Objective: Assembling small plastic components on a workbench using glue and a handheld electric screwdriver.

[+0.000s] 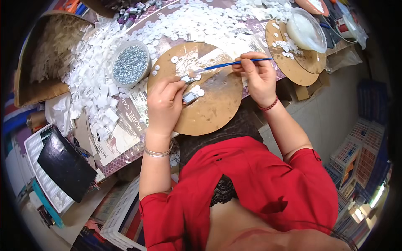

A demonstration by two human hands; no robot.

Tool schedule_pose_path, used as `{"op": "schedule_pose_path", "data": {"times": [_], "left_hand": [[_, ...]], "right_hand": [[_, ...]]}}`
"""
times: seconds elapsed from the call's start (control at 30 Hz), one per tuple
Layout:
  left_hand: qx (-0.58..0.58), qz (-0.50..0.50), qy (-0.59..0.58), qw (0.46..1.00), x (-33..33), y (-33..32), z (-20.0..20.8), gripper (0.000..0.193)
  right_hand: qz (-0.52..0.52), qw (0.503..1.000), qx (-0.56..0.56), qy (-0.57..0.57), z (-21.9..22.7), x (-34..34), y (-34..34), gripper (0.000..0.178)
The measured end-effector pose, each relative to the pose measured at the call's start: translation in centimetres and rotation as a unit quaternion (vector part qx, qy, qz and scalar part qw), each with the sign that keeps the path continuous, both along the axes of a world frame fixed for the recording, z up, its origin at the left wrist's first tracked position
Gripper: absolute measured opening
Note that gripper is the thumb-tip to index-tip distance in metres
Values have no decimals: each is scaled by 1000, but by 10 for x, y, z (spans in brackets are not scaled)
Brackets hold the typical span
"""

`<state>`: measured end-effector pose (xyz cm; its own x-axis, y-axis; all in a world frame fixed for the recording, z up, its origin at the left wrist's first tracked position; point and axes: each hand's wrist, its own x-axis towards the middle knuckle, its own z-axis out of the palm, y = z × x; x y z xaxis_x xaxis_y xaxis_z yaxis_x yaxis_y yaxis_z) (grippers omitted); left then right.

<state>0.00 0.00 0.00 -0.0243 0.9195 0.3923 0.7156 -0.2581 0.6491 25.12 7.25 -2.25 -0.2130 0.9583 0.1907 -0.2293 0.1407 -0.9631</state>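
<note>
Over a round brown board [213, 115] my left hand [162, 100] pinches a small silver-and-white block-shaped part [186, 78]. A slim blue brush [222, 65] is held between the fingertips of my right hand [260, 79]. Its pale tip points left and lies close to the part; whether they touch I cannot tell. Another small silver part [190, 98] lies on the board beside my left fingers, next to a few white discs [197, 89]. Further white discs [174, 60] rest near the board's far left edge.
A clear tub of small metal pieces [130, 63] stands left of the board. White plastic parts [90, 77] and discs [188, 21] are heaped behind and left. At right, overlapping round boards [289, 69] bear a clear tub [306, 30]. A white basket [46, 167] sits at lower left.
</note>
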Motion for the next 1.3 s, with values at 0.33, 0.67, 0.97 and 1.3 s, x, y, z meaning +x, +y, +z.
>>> {"op": "schedule_pose_path", "data": {"times": [0.33, 0.67, 0.97, 1.3], "left_hand": [[2, 2, 19, 1000, 7, -31, 21, 16], [-51, 2, -44, 998, 0, -30, 20, 22], [-42, -13, 38, 998, 7, 20, 11, 13], [-27, 60, 47, 997, 1, 4, 14, 15]], "right_hand": [[-18, 998, -38, 50, 15, 11, -15, 15], [-45, 997, -34, 49, 15, 34, -11, 15], [-133, 990, 48, -21, 27, 44, 10, 9], [-497, 481, 423, -585, 86, 140, 34, 31]]}}
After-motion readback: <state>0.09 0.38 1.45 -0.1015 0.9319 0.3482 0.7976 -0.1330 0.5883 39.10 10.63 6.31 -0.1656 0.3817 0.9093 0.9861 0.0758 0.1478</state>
